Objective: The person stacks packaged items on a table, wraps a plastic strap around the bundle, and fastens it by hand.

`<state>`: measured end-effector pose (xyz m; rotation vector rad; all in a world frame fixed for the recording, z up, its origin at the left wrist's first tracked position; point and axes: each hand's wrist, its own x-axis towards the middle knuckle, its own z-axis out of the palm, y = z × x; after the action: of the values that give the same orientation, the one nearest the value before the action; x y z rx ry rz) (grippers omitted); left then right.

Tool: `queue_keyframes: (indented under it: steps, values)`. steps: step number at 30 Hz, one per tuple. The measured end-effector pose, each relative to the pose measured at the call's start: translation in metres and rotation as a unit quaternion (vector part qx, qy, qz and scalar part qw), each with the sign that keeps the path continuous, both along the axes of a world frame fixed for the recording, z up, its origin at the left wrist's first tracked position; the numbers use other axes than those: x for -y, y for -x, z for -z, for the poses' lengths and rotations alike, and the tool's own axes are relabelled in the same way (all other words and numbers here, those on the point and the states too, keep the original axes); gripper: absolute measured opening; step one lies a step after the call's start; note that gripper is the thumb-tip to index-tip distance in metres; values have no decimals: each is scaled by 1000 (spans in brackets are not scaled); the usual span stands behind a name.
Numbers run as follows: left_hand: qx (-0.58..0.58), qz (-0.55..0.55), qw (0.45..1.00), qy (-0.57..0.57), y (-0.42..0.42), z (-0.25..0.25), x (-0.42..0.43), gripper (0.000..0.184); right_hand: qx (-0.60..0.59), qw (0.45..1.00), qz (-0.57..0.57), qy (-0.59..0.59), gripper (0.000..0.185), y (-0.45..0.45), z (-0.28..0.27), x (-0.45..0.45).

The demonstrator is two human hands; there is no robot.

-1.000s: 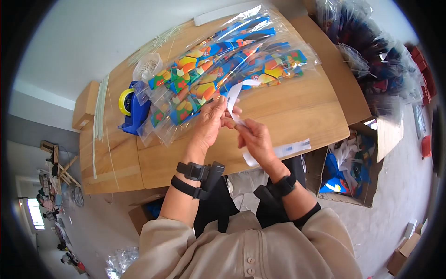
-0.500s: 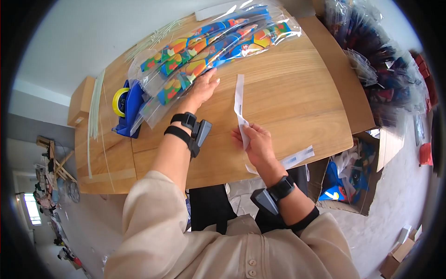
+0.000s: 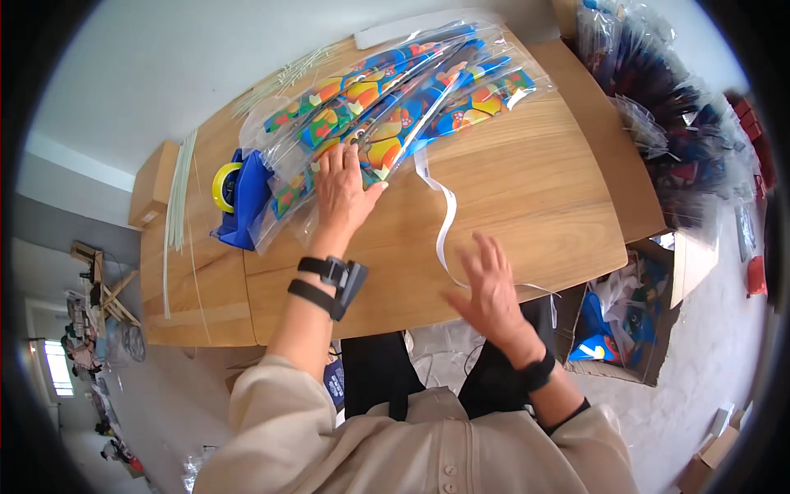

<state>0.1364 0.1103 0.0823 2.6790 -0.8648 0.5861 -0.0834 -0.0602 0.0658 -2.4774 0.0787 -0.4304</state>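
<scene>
The left forearm is stretched forward over the table (image 3: 535,193), with the left hand (image 3: 341,196) laid palm down on the wrapped packets (image 3: 403,123). The right hand (image 3: 494,298) is held near the table's front edge, fingers pointed forward. Bare wood is left between the packets and the right-hand table edge, crossed by a curling white strip (image 3: 447,216); the left side is bordered by a blue tape dispenser (image 3: 249,202). The left hand is opened, its fingertips rested on the wrapping. The right hand is opened, fingers spread; whether the strip is touched cannot be told.
</scene>
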Motion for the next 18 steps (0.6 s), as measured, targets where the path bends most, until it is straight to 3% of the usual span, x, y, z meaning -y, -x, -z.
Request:
queue_keyframes:
  steps: [1, 3, 4, 7, 9, 11, 14, 18]
  values:
    - [18, -39, 997, -57, -3, 2, 0, 58, -11, 1000, -18, 8, 65, 11, 0, -4]
    - [50, -27, 997, -57, -21, 13, -5, 58, -17, 999, -34, 20, 62, 32, 6, -13]
    - [-22, -12, 992, -123, -45, 29, -14, 65, -37, 996, -39, 69, 66, 42, 21, -23]
    - [-181, -13, 972, -149, -44, 21, -10, 67, -39, 989, -35, 141, 68, 45, 33, -38]
    - [-105, -53, 992, -35, -28, 25, -2, 43, -48, 985, -32, 165, 56, 41, 30, -43]
    - [-72, -52, 994, -67, -12, 26, 0, 36, -41, 988, -39, 141, 54, 38, 23, -55]
    - [-95, -26, 993, -72, -23, 40, -5, 56, -4, 981, -60, 185, 54, 39, 13, -65]
    - [-174, -83, 981, -39, -2, 33, -6, 62, -78, 985, -80, 131, 55, 42, 23, -72]
